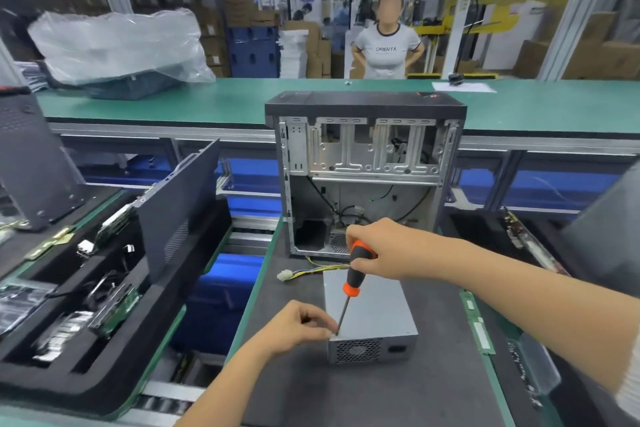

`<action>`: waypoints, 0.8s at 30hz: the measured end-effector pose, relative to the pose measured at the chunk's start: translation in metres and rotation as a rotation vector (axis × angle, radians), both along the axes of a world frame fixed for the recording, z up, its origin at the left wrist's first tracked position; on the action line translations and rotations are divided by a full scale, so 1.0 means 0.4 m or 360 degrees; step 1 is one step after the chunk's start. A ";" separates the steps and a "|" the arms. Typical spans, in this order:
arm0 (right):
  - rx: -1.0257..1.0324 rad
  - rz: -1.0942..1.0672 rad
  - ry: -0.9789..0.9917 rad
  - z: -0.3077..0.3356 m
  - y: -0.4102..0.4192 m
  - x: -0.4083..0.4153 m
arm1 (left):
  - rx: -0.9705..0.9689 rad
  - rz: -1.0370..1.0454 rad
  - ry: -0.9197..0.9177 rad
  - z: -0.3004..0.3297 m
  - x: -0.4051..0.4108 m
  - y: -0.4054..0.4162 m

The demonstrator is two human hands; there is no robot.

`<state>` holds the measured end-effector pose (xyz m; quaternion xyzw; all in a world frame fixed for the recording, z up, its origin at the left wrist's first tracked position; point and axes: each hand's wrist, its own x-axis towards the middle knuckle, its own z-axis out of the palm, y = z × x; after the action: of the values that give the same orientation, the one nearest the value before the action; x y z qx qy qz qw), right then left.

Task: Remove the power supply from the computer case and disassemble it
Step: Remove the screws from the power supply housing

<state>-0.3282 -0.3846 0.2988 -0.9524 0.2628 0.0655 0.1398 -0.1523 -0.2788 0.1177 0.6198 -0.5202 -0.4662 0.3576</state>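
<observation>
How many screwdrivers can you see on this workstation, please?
1: the orange-and-black screwdriver held in the right hand, tip on the power supply. Others may be hidden in the trays.

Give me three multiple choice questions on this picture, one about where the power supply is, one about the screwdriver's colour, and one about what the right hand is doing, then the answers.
1. Where is the power supply?
A. Inside the case
B. On the mat in front of the case
C. In the left tray

2. What colour is the screwdriver handle?
A. Orange and black
B. Blue and white
C. All yellow

3. What is the right hand doing?
A. Resting flat on the mat
B. Pulling a cable
C. Gripping the screwdriver

Answers:
1 B, the grey box lies on the dark mat, outside the open case.
2 A, the handle shows orange and black bands.
3 C, its fingers wrap the handle, with the tip down at the box's near left corner beside the left hand.
</observation>
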 end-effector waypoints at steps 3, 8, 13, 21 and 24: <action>-0.0009 0.0004 -0.0026 -0.002 0.003 0.002 | -0.0033 0.0061 0.0000 -0.004 0.001 -0.003; -0.0020 -0.0004 -0.0025 -0.006 0.004 0.001 | -0.0034 0.0068 0.0047 0.005 -0.017 -0.005; 0.0001 0.0013 -0.0038 -0.012 0.007 0.003 | -0.0036 0.0057 0.0046 0.008 -0.018 -0.002; -0.0043 0.0024 -0.0055 -0.008 0.016 0.010 | -0.0090 0.0081 0.0036 0.019 -0.014 0.004; -0.0066 0.0034 -0.0036 -0.013 0.019 0.010 | -0.0081 0.0065 0.0052 0.014 -0.015 0.003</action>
<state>-0.3242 -0.3770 0.2936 -0.9586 0.2523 0.0507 0.1222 -0.1584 -0.2775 0.1233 0.6133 -0.5132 -0.4555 0.3913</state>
